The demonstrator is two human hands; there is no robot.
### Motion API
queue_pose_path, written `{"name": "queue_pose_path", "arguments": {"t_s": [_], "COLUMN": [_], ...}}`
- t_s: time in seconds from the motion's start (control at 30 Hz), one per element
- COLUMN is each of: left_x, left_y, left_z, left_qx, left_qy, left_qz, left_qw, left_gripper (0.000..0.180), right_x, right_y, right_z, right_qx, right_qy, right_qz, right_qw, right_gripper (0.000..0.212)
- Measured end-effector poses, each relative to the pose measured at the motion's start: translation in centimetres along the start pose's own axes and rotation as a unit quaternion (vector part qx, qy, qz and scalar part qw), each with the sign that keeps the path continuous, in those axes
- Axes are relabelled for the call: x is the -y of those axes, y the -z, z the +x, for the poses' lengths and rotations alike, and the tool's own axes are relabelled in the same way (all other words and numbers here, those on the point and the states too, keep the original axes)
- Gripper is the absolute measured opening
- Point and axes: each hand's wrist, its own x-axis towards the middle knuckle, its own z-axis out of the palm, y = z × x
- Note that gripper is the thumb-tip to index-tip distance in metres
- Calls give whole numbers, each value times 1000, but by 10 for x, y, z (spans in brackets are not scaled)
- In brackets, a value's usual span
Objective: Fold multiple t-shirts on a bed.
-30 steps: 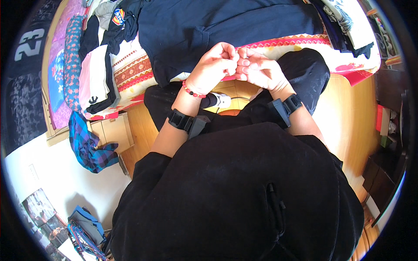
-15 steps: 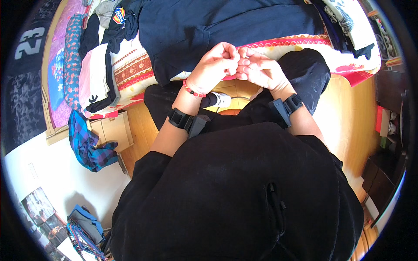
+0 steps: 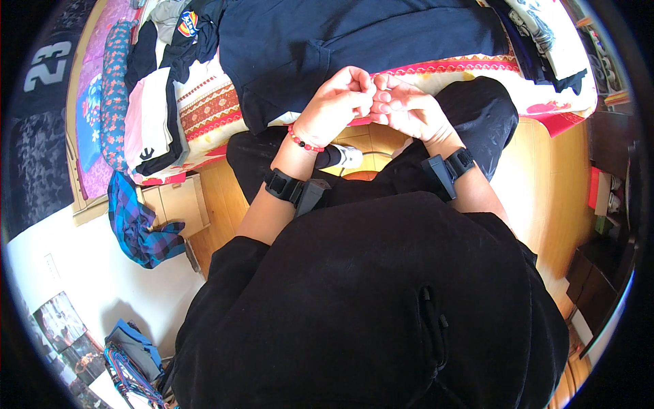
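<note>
Head view: dark garment (image 3: 368, 34) spread out, not folded
My left hand (image 3: 335, 101) and right hand (image 3: 411, 112) meet near the edge of the bed (image 3: 204, 112), fingers curled; I cannot tell whether they pinch anything. Just beyond, the garment lies on the bed, with a folded pink-and-white pile (image 3: 151, 112) on my left and another pile (image 3: 548, 44) on my right

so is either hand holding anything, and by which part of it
Nothing shows in the grip of the left hand or right hand; something small hidden between them cannot be ruled out.
</note>
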Motion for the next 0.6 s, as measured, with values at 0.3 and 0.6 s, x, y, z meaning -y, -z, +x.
{"name": "queue_pose_path", "arguments": {"t_s": [0.3, 0.6], "left_x": [-1, 1], "left_y": [-1, 5], "left_z": [0, 0], "left_qx": [-9, 6], "left_qy": [-7, -9], "left_qz": [14, 6], "left_qw": [1000, 1000], "left_gripper": [17, 18], "right_x": [0, -2], "right_y": [0, -1], "right_z": [0, 1], "right_qx": [-26, -9], "right_qy": [1, 0], "right_qz": [-7, -3], "right_qw": [1000, 1000], "right_gripper": [35, 35]}}
